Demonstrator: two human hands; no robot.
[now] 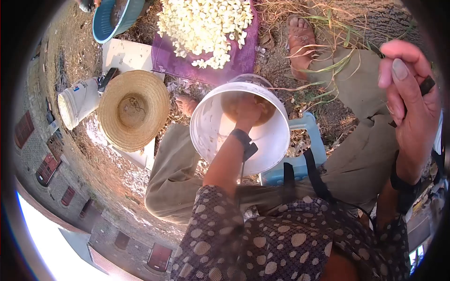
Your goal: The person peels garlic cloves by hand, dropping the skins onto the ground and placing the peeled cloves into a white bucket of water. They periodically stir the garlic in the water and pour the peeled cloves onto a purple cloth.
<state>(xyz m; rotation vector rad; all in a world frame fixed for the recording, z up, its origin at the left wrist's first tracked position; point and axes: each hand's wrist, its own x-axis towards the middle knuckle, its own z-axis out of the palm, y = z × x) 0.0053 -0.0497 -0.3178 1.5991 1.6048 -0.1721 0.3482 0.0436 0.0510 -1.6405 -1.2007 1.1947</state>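
Note:
My left hand (pixel 248 111) reaches down into a tilted white bucket (pixel 206 124) between my legs. Its fingers are hidden in brownish contents (pixel 267 112) at the bottom, which I cannot make out clearly. A dark band with a small block circles that wrist. At the far right, my right hand (pixel 412 89) is raised apart from the bucket. Its fingers are curled in with the thumb pressed over them, and a small dark piece shows at the hand's edge. Beyond the bucket, many pale peeled garlic cloves (pixel 206 28) lie heaped on a purple mesh sack (pixel 168 61).
A straw hat (pixel 157 110) lies left of the bucket, beside another white bucket (pixel 77 103). A blue basin (pixel 101 23) stands at the upper left. A light blue plastic piece with a handle (pixel 315 136) sits right of the bucket. Dry grass strands (pixel 344 63) hang near my foot.

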